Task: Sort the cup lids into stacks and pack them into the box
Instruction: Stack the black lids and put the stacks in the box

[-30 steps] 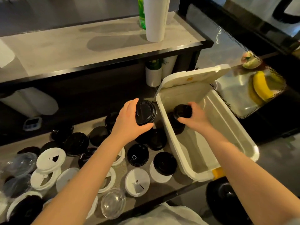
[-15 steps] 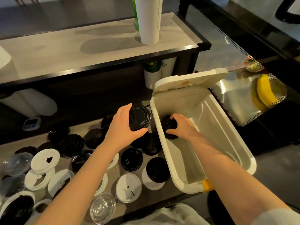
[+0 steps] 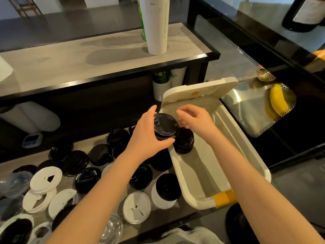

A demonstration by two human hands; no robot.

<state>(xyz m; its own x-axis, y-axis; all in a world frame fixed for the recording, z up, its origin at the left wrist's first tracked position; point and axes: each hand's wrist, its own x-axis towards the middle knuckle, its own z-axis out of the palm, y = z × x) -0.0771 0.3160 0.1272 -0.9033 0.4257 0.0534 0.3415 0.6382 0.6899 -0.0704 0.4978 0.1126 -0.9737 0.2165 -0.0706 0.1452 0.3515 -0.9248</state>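
My left hand (image 3: 149,136) grips a stack of black lids (image 3: 165,126) at the near-left rim of the cream box (image 3: 249,155). A second stack of black lids (image 3: 184,142) stands inside the box at its far left corner. Above that stack hovers my right hand (image 3: 195,118), fingers loosely spread and holding nothing. The box's lid (image 3: 200,89) is flipped open at the far end. Several loose black lids (image 3: 73,162), white lids (image 3: 46,178) and clear lids (image 3: 110,229) lie scattered over the counter on the left.
A raised shelf (image 3: 88,64) carries a tall sleeve of white cups (image 3: 156,25). More cups (image 3: 161,85) stand under it behind the box. A small timer (image 3: 32,140) sits at the back left. To the right, a glass display case (image 3: 255,106) holds bananas.
My right hand let go of the black stack inside the box and rose above it with fingers spread. My left hand carried its black stack rightward to the box rim.
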